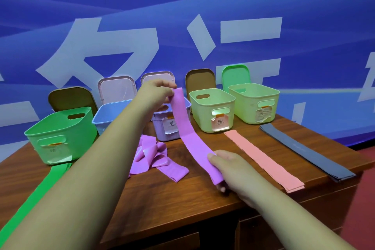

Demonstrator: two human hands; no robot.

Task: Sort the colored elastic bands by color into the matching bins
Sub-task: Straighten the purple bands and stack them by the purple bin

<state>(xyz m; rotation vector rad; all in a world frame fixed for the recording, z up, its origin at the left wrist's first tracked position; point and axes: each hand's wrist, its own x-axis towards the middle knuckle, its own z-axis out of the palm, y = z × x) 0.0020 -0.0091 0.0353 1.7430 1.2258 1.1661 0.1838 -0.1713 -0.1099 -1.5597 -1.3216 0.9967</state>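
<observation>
A long purple band [189,134] is stretched between my two hands. My left hand [156,93] pinches its far end above the purple bin [162,130]. My right hand [229,166] grips its near end just above the table. More purple bands [154,158] lie crumpled in a heap in front of the purple bin. A pink band [263,158] and a dark grey band [304,150] lie flat on the right. A green band [32,199] hangs over the table's left front edge.
Five open bins stand in a row on the wooden table [182,199]: green [60,136], blue [105,117], purple, and two pale green ones [213,107] [253,101]. Their lids lean against the blue wall behind. The table's right edge [361,166] is close to the grey band.
</observation>
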